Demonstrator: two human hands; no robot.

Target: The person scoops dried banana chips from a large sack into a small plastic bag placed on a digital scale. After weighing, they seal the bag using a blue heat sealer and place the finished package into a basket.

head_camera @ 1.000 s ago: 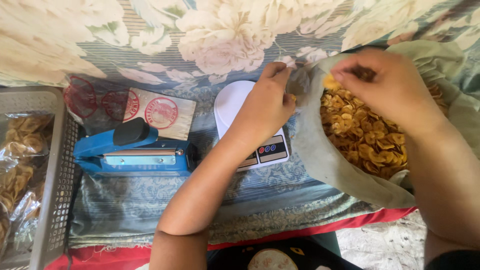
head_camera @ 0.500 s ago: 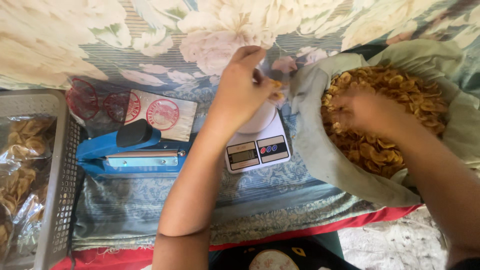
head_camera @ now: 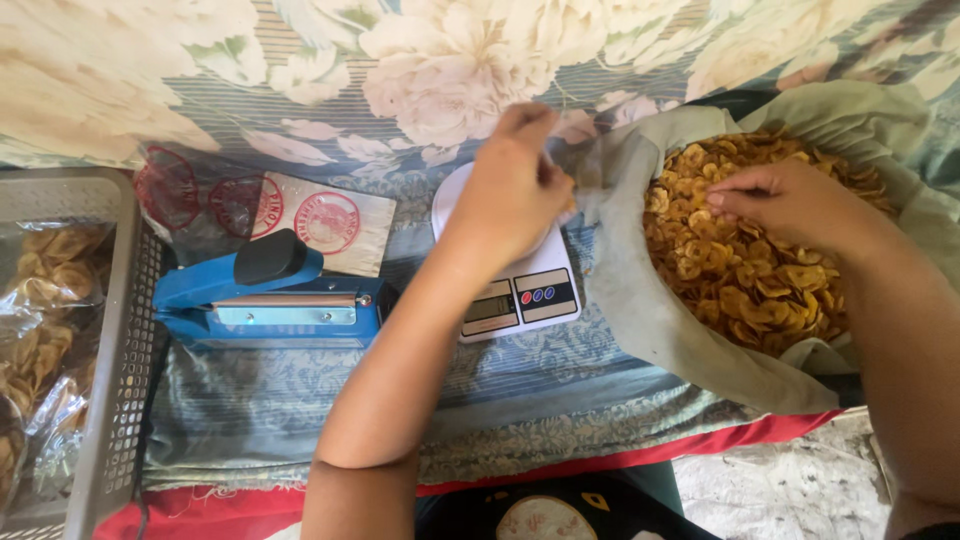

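Chips (head_camera: 760,290) under right hand (head_camera: 790,205)

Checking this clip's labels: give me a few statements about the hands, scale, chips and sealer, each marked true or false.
1. The right hand rests on the banana chips in the cloth sack. True.
2. The left hand is over the white scale. True.
3. The blue sealer lies right of the scale. False: it lies left.
4. The grey basket holds loose chips. False: they are bagged.

Right hand (head_camera: 790,205) on banana chips (head_camera: 760,280)
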